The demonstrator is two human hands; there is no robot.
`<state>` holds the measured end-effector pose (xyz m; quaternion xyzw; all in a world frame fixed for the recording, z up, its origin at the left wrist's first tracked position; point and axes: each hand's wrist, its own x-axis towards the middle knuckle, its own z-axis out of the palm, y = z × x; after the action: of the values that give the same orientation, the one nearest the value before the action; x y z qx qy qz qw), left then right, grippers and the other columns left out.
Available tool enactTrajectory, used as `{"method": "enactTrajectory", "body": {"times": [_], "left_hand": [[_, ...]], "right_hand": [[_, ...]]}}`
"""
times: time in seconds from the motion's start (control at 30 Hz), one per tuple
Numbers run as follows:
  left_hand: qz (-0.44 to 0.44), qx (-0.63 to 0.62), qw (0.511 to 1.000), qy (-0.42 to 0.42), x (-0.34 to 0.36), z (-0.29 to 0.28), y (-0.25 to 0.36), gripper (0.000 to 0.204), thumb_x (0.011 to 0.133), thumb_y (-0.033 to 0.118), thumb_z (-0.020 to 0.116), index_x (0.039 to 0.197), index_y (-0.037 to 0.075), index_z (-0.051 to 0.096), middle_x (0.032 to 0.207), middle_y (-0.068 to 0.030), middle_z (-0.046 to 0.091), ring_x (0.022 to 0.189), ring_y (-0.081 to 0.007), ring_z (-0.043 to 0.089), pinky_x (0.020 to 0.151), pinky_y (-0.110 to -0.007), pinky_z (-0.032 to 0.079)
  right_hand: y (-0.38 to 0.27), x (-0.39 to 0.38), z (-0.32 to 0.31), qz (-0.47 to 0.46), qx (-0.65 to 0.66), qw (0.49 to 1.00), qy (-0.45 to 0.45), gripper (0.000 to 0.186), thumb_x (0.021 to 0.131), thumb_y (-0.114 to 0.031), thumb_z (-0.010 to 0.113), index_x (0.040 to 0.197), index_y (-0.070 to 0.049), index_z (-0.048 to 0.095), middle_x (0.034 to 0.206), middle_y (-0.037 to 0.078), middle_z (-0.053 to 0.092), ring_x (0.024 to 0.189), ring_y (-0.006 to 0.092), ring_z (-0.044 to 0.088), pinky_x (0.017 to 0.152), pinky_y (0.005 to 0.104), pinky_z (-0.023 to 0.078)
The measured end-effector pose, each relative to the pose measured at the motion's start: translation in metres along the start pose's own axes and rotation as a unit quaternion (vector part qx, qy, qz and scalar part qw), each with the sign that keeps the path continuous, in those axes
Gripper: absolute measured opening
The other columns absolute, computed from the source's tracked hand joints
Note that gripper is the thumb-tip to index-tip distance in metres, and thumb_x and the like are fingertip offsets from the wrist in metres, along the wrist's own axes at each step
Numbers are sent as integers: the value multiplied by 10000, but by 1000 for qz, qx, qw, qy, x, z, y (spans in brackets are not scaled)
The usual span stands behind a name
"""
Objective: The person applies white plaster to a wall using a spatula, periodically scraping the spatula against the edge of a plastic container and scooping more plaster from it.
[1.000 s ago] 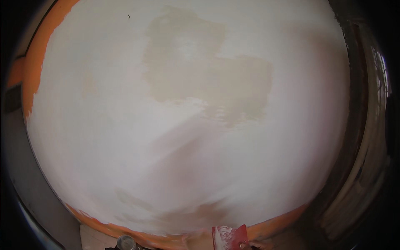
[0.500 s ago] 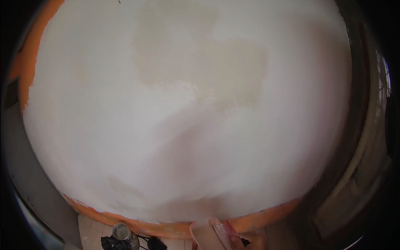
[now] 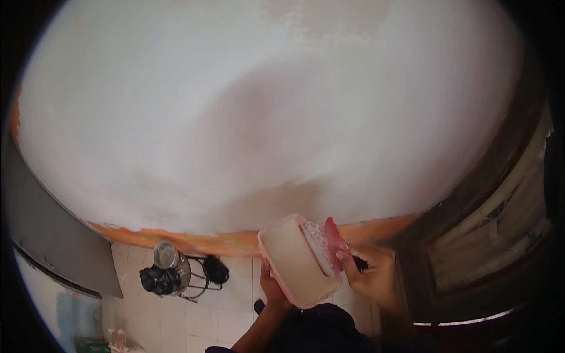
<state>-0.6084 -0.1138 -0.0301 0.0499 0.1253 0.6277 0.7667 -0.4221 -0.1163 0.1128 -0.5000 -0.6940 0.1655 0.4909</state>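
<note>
Left hand [image 3: 272, 286]: we grip the pink tray [image 3: 297, 267] from beneath, lower centre of the frame.
Right hand [image 3: 372, 276]: our fingers clamp a red scraper [image 3: 334, 242] against the tray's right edge.
Wall [image 3: 265, 112]: white, above.

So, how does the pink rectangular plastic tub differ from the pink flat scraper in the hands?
The pink rectangular plastic tub is bigger and deep, held from below by the left hand. The pink flat scraper is smaller and thin, gripped by the right hand at the tub's rim. Both look smeared with pale paste.
</note>
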Motion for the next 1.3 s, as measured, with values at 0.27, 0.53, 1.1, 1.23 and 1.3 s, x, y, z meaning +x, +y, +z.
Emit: {"method": "enactTrajectory", "body": {"times": [0.27, 0.53, 1.1, 1.23, 1.3], "left_hand": [[8, 7, 1000, 29, -13, 94, -52, 704, 939, 571, 392, 1445, 86, 318, 1425, -155, 418, 1289, -340, 435, 1076, -494, 358], [-21, 42, 997, 58, -12, 109, -69, 694, 941, 549, 412, 1441, 76, 325, 1408, -163, 439, 1277, -339, 448, 1078, -478, 359], [-41, -12, 998, 41, -13, 113, -55, 673, 943, 530, 416, 1425, 66, 347, 1394, -158, 455, 1258, -336, 465, 1063, -479, 375], [-29, -6, 998, 50, -13, 115, -52, 645, 950, 514, 416, 1414, 69, 363, 1368, -152, 482, 1231, -329, 489, 1045, -471, 394], [-28, -13, 998, 47, -14, 117, -53, 631, 953, 505, 416, 1409, 72, 370, 1357, -148, 492, 1219, -326, 500, 1039, -467, 400]], "right_hand": [[-13, 22, -69, -48, -49, 998, 8, 89, 743, -2, 721, 830, -10, 709, 563, 90, 546, 434, 150, 502, 422, 278, 372], [-2, 23, -75, -39, -63, 997, -31, 53, 743, -16, 718, 786, 6, 696, 549, 92, 532, 424, 172, 508, 411, 307, 386], [-43, 19, -102, -112, -68, 991, 32, 156, 686, 47, 718, 837, 40, 679, 543, 67, 516, 396, 153, 488, 374, 292, 372], [-34, 10, -101, -129, -47, 990, 42, 142, 677, 59, 719, 813, 47, 682, 537, 78, 524, 410, 152, 496, 379, 284, 377], [-26, 8, -100, -145, -73, 986, 48, 129, 677, 66, 717, 800, 47, 685, 536, 80, 530, 418, 150, 498, 382, 278, 377]]}}
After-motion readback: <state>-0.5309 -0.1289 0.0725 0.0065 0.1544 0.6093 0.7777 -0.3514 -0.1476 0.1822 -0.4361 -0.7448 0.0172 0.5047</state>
